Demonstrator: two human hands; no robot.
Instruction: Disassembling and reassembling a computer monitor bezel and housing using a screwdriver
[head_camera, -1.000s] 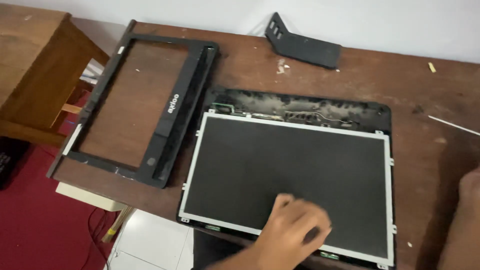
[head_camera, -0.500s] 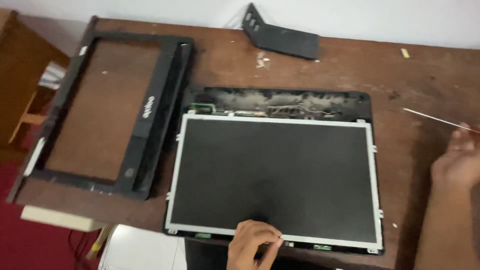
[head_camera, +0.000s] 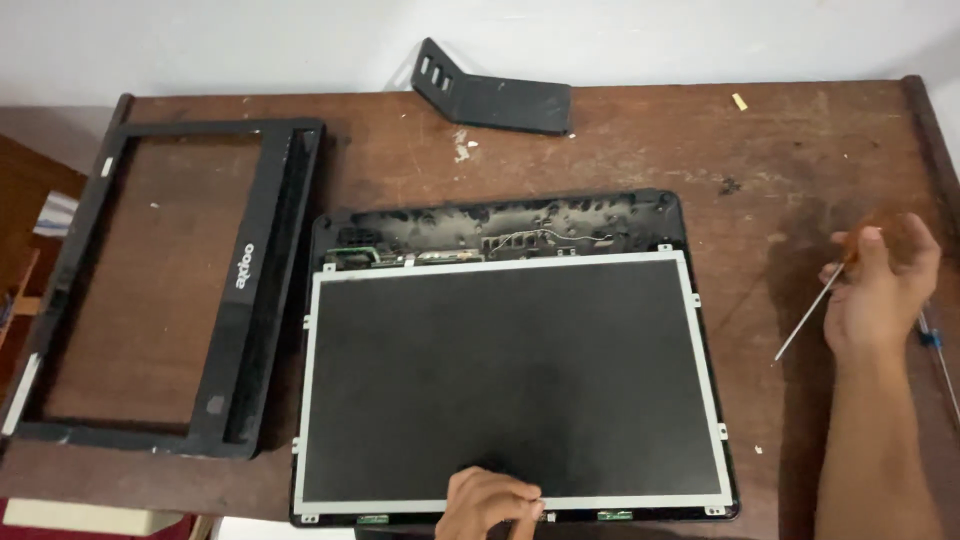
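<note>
Black bezel frame (head_camera: 250, 290) is lying at table's (head_camera: 640, 140) left. Beside it, display panel (head_camera: 505, 385) is sitting in its back cover (cables showing above). Left hand (head_camera: 490, 505) is pressing curled fingers on the panel's near edge. Right hand (head_camera: 880, 290) is pinching a thin screwdriver (head_camera: 805, 325).

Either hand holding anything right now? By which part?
The right hand grips a screwdriver by its handle, shaft free. The left hand only rests its fingertips on the screen panel at the bottom edge.
</note>
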